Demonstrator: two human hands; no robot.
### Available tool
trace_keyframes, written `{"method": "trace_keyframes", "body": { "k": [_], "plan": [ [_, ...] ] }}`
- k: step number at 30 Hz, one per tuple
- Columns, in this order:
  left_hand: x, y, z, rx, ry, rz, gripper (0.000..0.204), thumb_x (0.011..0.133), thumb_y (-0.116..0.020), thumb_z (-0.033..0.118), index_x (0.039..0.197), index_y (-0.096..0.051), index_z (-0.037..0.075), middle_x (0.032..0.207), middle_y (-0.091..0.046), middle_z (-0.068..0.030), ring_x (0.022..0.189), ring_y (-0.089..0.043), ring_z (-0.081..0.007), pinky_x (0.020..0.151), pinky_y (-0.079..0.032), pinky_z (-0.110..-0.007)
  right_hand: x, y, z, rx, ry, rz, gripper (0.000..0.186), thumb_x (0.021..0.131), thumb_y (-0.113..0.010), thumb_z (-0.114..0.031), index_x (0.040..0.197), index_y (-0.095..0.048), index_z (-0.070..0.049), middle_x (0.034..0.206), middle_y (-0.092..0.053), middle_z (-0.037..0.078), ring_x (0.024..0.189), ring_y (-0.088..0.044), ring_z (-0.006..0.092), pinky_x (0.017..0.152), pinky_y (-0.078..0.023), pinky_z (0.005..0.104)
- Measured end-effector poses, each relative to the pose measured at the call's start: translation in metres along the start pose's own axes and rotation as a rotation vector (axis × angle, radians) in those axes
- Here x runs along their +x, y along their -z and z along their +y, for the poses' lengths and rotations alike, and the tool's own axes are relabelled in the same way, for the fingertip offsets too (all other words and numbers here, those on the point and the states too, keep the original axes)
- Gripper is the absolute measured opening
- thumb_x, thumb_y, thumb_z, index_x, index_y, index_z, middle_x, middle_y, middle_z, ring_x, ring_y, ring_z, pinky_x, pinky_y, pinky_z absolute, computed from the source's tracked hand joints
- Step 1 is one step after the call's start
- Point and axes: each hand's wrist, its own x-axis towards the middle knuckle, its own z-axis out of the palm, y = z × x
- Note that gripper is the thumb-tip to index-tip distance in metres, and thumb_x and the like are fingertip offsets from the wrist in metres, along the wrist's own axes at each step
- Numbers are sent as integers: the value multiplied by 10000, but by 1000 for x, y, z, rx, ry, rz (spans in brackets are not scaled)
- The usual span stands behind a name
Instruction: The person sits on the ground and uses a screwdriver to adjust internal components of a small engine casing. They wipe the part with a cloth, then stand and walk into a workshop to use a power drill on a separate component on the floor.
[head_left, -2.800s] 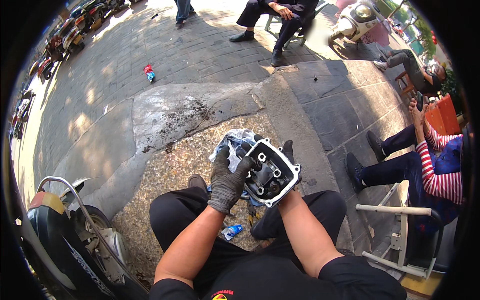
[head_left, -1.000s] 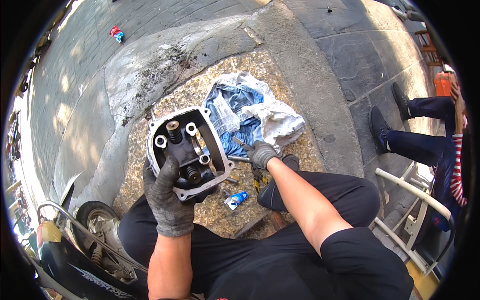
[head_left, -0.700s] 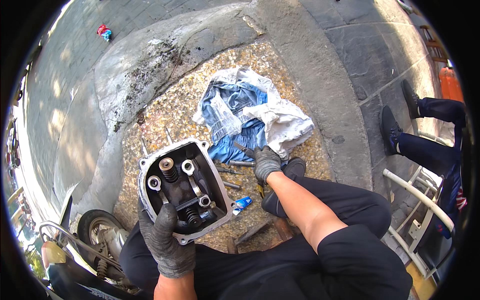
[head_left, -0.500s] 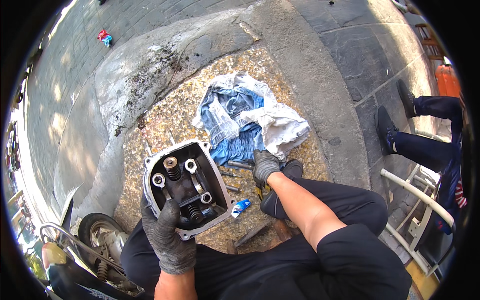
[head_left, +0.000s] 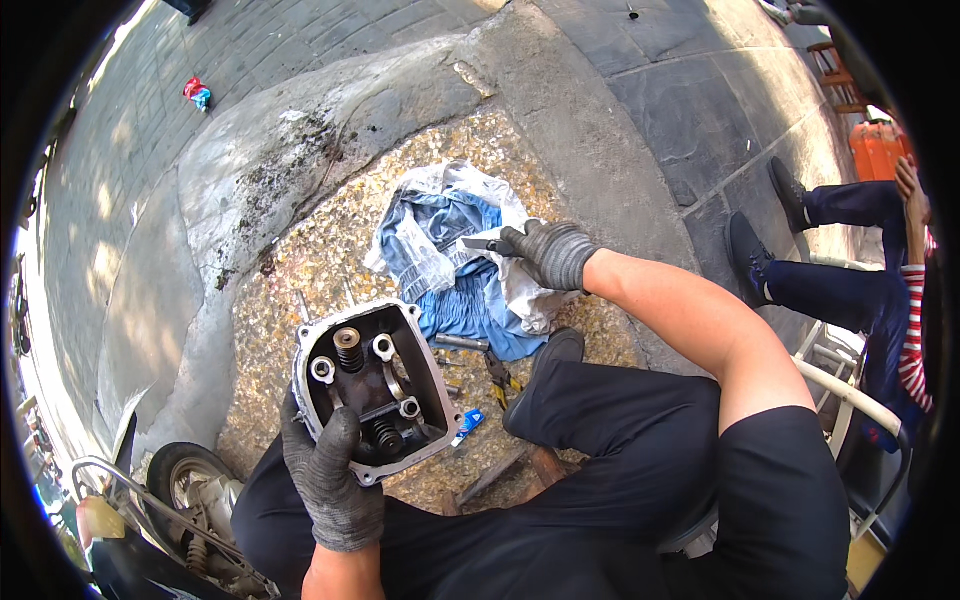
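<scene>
My left hand (head_left: 338, 480), in a dark grey knit glove, grips a metal engine cylinder head (head_left: 372, 385) by its near-left edge, thumb over the rim. Valve springs and rocker parts show inside the oily cavity. My right hand (head_left: 555, 255), gloved alike, holds a small flat grey metal tool (head_left: 487, 245) above the cloth, its exact kind unclear. Beneath lies a crumpled blue and white cloth (head_left: 450, 300). Between the cloth and my shoe are a short metal rod (head_left: 462, 343) and pliers (head_left: 502, 375) with yellow-and-black handles. A blue tube (head_left: 467, 426) lies beside the cylinder head.
A motorcycle wheel (head_left: 188, 475) stands at the lower left. To the right, a seated person's dark shoes (head_left: 747, 255) rest on the paving near a white metal frame (head_left: 850, 395). An orange object (head_left: 878, 150) is behind. Dark debris (head_left: 290, 165) is scattered on the concrete.
My right hand has lifted from beside the cloth's near edge, moving up and away from me, and now shows the flat metal tool. My left hand still holds the cylinder head.
</scene>
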Motion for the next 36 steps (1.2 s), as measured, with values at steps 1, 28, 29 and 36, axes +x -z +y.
{"method": "trace_keyframes", "body": {
  "k": [1, 28, 29, 36],
  "plan": [
    [1, -2, -1, -8, 16, -10, 662, 835, -705, 171, 1416, -439, -5, 1286, -605, -179, 1125, -653, -304, 924, -579, -438, -8, -8, 11, -15, 14, -44, 777, 789, -753, -432, 1422, -429, -117, 1131, -613, 262, 987, -667, 409, 824, -535, 507],
    [32, -31, -80, 258, 271, -6, 842, 730, -835, 286, 1402, -435, -28, 1277, -588, -149, 1106, -642, -285, 958, -542, -419, -125, -200, 81, 1629, -537, -60, 368, 1014, -508, -331, 1205, -584, -27, 947, -686, 105, 742, -677, 184, 635, -567, 329],
    [40, -28, -89, 256, 297, -29, 815, 733, -828, 269, 1391, -447, -25, 1259, -598, -139, 1104, -644, -274, 960, -541, -411, -128, -208, 85, 1759, -651, -138, 360, 1019, -501, -341, 1159, -599, -24, 914, -688, 103, 693, -671, 174, 592, -568, 329],
    [96, -8, -173, 158, 356, -172, 664, 782, -772, 202, 1352, -502, -4, 1213, -637, -116, 1060, -662, -241, 885, -579, -374, -210, -235, 94, 1669, -764, -245, 403, 971, -569, -408, 1043, -609, -13, 818, -684, 117, 647, -680, 189, 544, -551, 338]
  ]
}}
